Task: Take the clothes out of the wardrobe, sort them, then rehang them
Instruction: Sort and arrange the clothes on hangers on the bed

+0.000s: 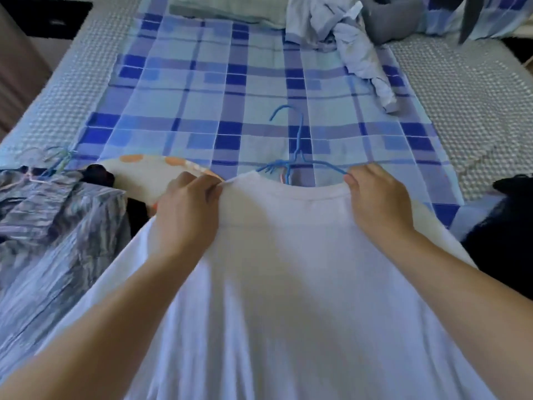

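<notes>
A white T-shirt [288, 269] is stretched out in front of me over the near edge of the bed, its neckline facing away. My left hand [187, 209] pinches the left side of the collar and my right hand [375, 200] grips the right side. Blue wire hangers [297, 157] lie on the bed just past the collar, their hooks pointing away, the lower parts hidden under the shirt.
The bed carries a blue checked sheet [216, 90]. A striped grey-blue garment [57, 215] with another hanger lies at left, beside a white cloth with orange spots [150, 171]. A dark garment [501, 226] lies at right. Crumpled pale blue clothes [352, 44] sit at the far end.
</notes>
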Demonstrator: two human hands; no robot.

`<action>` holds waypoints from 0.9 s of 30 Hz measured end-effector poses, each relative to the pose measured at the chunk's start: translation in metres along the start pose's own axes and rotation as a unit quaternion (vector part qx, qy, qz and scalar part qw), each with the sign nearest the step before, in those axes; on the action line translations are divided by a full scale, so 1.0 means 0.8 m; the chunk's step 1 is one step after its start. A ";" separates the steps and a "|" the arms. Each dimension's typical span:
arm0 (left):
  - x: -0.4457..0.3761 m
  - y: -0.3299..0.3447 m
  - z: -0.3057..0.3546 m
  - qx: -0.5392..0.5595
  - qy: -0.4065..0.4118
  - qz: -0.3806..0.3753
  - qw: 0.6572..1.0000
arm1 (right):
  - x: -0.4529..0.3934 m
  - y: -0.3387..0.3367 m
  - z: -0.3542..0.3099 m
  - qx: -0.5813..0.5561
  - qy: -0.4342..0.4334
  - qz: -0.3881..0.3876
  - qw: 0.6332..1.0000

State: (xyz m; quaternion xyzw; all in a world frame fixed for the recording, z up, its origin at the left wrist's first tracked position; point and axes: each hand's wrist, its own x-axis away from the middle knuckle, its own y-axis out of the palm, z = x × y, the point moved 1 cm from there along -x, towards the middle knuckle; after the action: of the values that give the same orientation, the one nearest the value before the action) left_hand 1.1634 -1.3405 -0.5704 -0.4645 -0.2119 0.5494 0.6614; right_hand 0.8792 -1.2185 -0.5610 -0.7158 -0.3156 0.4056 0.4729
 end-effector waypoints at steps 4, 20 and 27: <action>-0.003 0.139 -0.047 -0.049 -0.062 -0.103 0.992 | -0.010 0.149 0.045 0.061 -0.021 -0.150 0.987; -0.029 0.175 -0.052 -0.196 -0.107 -0.307 0.925 | 0.026 0.149 -0.017 0.038 0.047 -0.244 0.968; 0.212 0.089 0.088 0.028 -0.024 -0.274 0.961 | 0.285 -0.081 0.003 -0.246 0.195 -0.151 0.937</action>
State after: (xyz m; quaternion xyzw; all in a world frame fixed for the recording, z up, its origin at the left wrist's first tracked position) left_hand 1.1220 -1.1596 -0.6362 -0.3567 -0.3313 0.3642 0.7940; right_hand 0.9801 -1.0038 -0.5657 -0.8190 -0.4110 0.0916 0.3898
